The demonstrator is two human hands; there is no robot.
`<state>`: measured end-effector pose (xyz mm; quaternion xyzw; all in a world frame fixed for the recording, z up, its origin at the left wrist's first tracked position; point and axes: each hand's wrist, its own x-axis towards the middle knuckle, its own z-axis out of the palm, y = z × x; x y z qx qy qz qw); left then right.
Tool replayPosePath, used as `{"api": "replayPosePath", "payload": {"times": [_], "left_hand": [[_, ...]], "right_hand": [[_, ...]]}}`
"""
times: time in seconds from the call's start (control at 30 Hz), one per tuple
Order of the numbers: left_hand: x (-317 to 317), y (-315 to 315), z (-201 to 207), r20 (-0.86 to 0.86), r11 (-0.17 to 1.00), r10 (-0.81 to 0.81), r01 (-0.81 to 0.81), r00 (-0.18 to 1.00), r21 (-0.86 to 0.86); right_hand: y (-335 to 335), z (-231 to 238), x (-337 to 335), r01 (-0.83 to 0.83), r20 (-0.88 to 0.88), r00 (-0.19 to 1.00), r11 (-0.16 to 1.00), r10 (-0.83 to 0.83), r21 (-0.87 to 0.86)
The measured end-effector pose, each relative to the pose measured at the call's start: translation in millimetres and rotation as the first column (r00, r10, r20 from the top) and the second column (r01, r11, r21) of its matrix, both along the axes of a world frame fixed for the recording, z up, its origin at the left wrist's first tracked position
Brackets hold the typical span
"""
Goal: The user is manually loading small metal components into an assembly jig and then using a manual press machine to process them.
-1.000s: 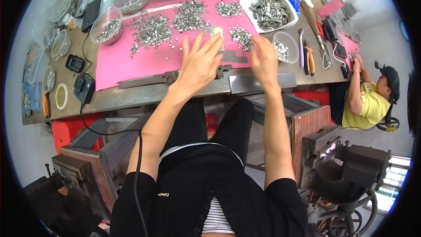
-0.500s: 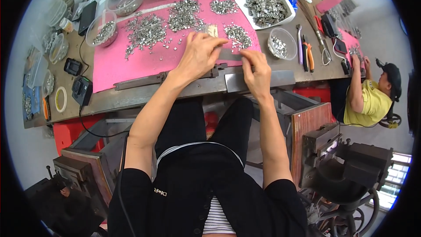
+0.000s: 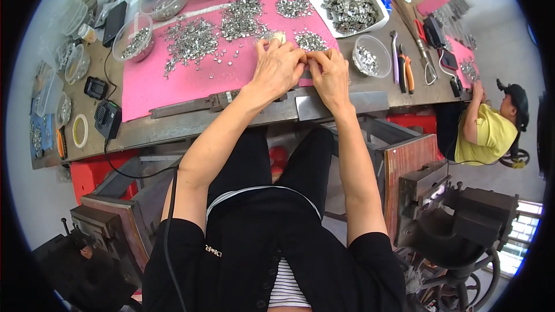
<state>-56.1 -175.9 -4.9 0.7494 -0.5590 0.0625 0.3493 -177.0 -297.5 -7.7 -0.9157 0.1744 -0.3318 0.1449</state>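
Note:
My left hand (image 3: 278,65) and my right hand (image 3: 330,76) meet over the pink mat (image 3: 139,92), both pinching at the fingertips. What lies between them is too small and too covered to make out. Just beyond my fingers is a small pile of shiny metal pieces (image 3: 310,41). Larger heaps of such pieces (image 3: 193,40) are spread to the left and farther back. Beneath my wrists, along the near table edge, runs a dark metal bar fixture (image 3: 188,106). A flat metal plate (image 3: 312,108) lies beside it, below my right hand.
Plastic tubs (image 3: 134,55) and a white tray (image 3: 378,23) of metal parts ring the mat. Orange-handled pliers (image 3: 409,75) and a brush (image 3: 425,52) lie rightward. A black charger (image 3: 108,117) sits left. A co-worker in yellow (image 3: 484,133) sits far right.
My left hand has moved right and my right hand slightly left and up, so their fingertips now meet. The grey strip seen between them before is now mostly hidden.

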Motion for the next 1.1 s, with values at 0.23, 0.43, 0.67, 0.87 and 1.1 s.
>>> {"api": "replayPosePath", "payload": {"times": [0.23, 0.43, 0.67, 0.87, 1.1], "left_hand": [[8, 2, -1, -0.109, 0.999, -0.029, 0.030, 0.994, 0.011], [3, 0, 2, -0.025, 0.999, -0.001, 0.000, 1.000, -0.045], [1, -2, 2, -0.003, 0.999, 0.036, -0.036, 0.999, 0.015], [8, 4, 0, 0.016, 0.999, 0.049, -0.048, 0.999, -0.013], [36, 62, 26, -0.139, 0.996, 0.088, -0.085, 0.986, 0.030]], "right_hand": [[-4, 4, -3, -0.003, -0.073, 0.997, 0.997, -0.003, -0.073], [-8, 5, -5, -0.013, -0.119, 0.993, 0.999, 0.008, -0.047], [-6, 3, -7, -0.026, 0.006, 1.000, 0.990, 0.026, 0.137], [-2, 0, 0, -0.043, 0.002, 0.999, 0.999, 0.043, 0.006], [9, 11, -9, -0.086, 0.037, 0.996, 0.978, 0.081, 0.189]]}}
